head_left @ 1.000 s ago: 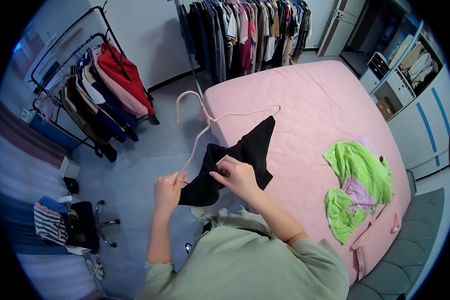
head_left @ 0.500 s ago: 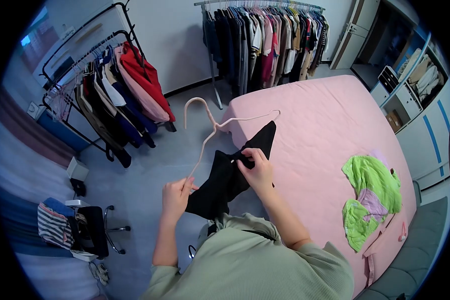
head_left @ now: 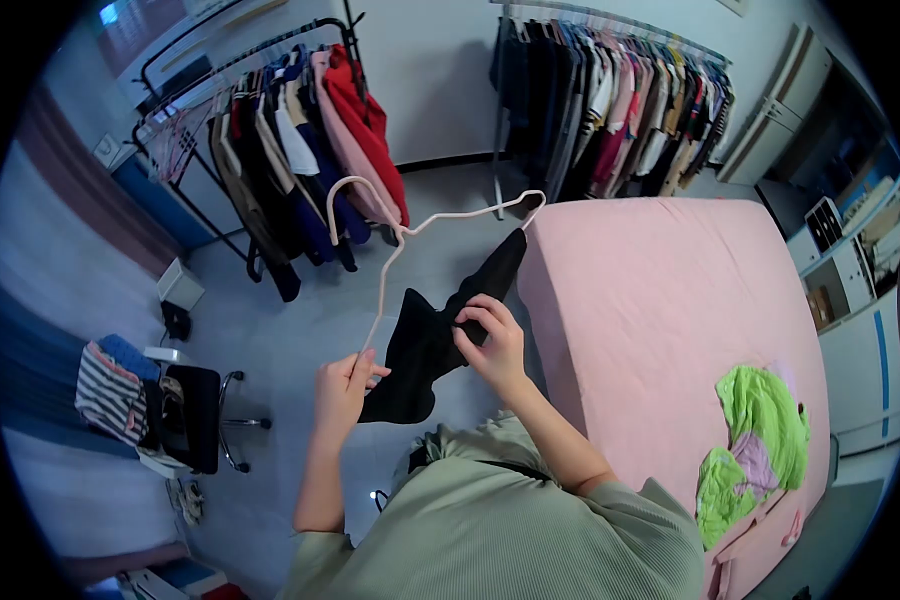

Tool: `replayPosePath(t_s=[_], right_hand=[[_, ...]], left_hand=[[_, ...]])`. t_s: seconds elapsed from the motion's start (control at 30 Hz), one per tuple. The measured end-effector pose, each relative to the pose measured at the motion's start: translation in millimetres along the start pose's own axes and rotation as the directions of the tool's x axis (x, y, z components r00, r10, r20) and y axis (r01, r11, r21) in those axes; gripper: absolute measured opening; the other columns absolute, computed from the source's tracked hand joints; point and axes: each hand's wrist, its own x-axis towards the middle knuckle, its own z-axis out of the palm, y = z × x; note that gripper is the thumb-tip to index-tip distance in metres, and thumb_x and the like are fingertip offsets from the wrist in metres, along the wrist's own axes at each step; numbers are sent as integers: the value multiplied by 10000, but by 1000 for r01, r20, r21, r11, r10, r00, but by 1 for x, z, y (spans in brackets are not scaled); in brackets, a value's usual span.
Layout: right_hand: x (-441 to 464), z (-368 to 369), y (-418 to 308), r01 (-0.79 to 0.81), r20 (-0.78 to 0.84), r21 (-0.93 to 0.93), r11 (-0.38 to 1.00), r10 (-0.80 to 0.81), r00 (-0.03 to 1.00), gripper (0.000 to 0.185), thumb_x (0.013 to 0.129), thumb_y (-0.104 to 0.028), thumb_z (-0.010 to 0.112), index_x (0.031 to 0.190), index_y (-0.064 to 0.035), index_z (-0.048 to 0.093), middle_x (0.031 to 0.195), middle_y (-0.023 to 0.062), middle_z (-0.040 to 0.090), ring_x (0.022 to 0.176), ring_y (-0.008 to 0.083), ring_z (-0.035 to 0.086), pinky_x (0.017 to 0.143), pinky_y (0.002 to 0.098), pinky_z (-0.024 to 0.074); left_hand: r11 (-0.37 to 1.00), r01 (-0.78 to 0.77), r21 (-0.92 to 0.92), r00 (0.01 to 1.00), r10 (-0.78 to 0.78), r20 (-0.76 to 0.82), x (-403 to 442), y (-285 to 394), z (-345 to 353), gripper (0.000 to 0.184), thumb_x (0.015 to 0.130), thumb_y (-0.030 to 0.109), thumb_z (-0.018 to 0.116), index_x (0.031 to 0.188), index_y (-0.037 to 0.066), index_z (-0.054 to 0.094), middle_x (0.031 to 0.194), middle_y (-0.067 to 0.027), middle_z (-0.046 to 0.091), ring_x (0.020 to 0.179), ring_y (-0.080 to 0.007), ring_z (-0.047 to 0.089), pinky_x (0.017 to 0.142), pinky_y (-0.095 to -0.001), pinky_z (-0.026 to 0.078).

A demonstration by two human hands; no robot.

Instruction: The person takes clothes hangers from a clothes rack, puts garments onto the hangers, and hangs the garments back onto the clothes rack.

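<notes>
A pale pink clothes hanger [head_left: 401, 232] is held out in front of me, its hook up and to the left. My left hand [head_left: 342, 392] is closed around the hanger's near end. From the hanger's lower side hangs a black garment [head_left: 410, 350], folded and bunched; its kind cannot be made out. The garment's upper corner reaches the hanger's far end. My right hand [head_left: 494, 345] pinches the middle of the black cloth between thumb and fingers. The cloth hides the hanger's lower bar.
To the right is a bed with a pink sheet [head_left: 660, 290]; green and lilac clothing [head_left: 760, 440] lies on it. A black rack of clothes [head_left: 270, 150] stands at the far left, another clothes rack [head_left: 610, 110] at the back. An office chair [head_left: 195, 410] bears folded clothes.
My view has swung, so the room appears further right and lower. The hanger and black garment have shifted a little left in view. Both hands keep their grip.
</notes>
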Motion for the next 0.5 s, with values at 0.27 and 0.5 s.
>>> replayPosePath(t_s=[0.27, 0.5], right_hand=[[37, 33, 26, 28, 169, 74, 997, -41, 985, 184, 629, -78, 700, 786, -87, 604, 1149, 147, 421, 1045, 321, 467, 916, 379, 373], [118, 47, 92, -194, -48, 318, 928, 220, 974, 322, 764, -124, 643, 1043, -30, 514, 1039, 105, 483, 991, 226, 485, 855, 330, 388]], left_hand=[[997, 70, 34, 987, -64, -149, 11, -4, -12, 372, 920, 246, 469, 759, -37, 649, 639, -93, 644, 518, -142, 582, 503, -254, 440], [992, 122, -7, 953, -119, -279, 36, -2, -23, 374, 921, 239, 462, 749, -37, 647, 643, -84, 649, 531, -132, 582, 510, -247, 443]])
